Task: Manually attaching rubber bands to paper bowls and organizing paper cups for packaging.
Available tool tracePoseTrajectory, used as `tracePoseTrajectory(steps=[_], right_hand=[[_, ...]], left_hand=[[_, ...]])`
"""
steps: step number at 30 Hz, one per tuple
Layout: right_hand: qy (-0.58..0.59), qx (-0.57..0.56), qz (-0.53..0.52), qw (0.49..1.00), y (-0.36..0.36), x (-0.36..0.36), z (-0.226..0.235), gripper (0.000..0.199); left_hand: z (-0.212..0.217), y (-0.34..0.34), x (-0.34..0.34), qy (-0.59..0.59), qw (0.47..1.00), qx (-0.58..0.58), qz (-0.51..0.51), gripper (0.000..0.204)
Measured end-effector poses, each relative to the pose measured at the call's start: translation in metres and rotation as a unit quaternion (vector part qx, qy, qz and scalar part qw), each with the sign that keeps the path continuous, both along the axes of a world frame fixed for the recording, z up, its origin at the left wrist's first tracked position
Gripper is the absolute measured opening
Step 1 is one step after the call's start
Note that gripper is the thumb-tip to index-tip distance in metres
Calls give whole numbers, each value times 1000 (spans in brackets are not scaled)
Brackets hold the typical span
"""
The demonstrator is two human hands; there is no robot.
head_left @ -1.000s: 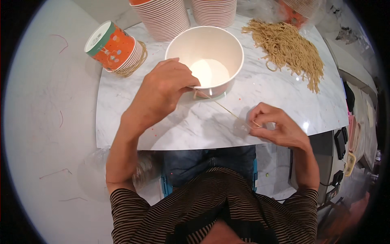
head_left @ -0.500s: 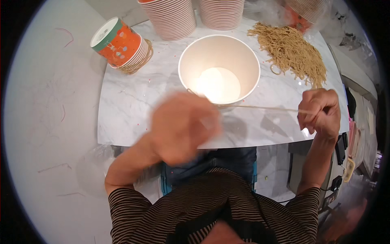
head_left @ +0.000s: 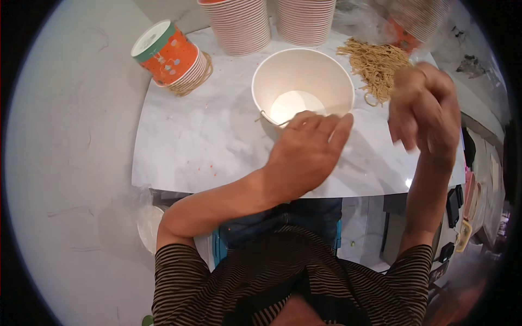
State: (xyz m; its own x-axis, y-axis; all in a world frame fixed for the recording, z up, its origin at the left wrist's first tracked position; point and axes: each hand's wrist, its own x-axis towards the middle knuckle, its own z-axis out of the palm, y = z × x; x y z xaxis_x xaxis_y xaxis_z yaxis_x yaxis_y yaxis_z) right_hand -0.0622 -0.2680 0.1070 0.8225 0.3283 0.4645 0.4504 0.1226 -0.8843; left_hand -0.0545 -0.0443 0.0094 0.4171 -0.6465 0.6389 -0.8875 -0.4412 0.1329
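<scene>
A large paper bucket (head_left: 303, 61) with a white inside stands upright in the middle of the table, its open mouth facing up. A thin tan cord (head_left: 263, 114) passes through its left side and runs along the near rim toward my left hand (head_left: 307, 152). That hand curls its fingers over the near rim, back up; the fingertips are partly hidden. To the right, my right hand (head_left: 427, 111) is raised and smeared by motion, its fingers bent. I cannot make out any cord in it. Beside and behind that hand lies a heap of tan cords (head_left: 375, 68).
Nested paper buckets (head_left: 236, 27) stand at the back, with a second stack (head_left: 305, 22) beside them. At the back left, an orange and green stack (head_left: 173, 57) lies tilted, with cord loops round it. Clear plastic wrapping (head_left: 361, 19) is at the back right. Small orange bits dot the marbled table (head_left: 179, 136).
My left hand has moved right onto the bucket's near rim. My right hand has risen toward the cord heap; the cord stretched between bucket and right hand no longer shows.
</scene>
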Motion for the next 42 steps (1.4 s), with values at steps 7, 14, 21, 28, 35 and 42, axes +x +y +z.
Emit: tracePoseTrajectory(steps=[7, 14, 21, 28, 35, 42], right_hand=[[160, 75, -97, 979, -40, 69, -57, 43], [234, 146, -73, 958, -32, 62, -99, 50], [219, 314, 31, 923, -6, 45, -116, 52], [200, 397, 16, 896, 38, 21, -104, 50], [178, 403, 18, 898, 53, 6, -102, 52], [150, 385, 25, 910, 45, 0, -109, 53]], left_hand=[[27, 50, 31, 27, 994, 57, -92, 33], [49, 104, 72, 68, 986, 145, -42, 34], [59, 92, 53, 47, 998, 20, 48, 35], [51, 7, 7, 170, 984, -45, 5, 29], [31, -34, 15, 85, 993, -33, 71, 18], [34, -36, 17, 126, 991, -37, 33, 9]])
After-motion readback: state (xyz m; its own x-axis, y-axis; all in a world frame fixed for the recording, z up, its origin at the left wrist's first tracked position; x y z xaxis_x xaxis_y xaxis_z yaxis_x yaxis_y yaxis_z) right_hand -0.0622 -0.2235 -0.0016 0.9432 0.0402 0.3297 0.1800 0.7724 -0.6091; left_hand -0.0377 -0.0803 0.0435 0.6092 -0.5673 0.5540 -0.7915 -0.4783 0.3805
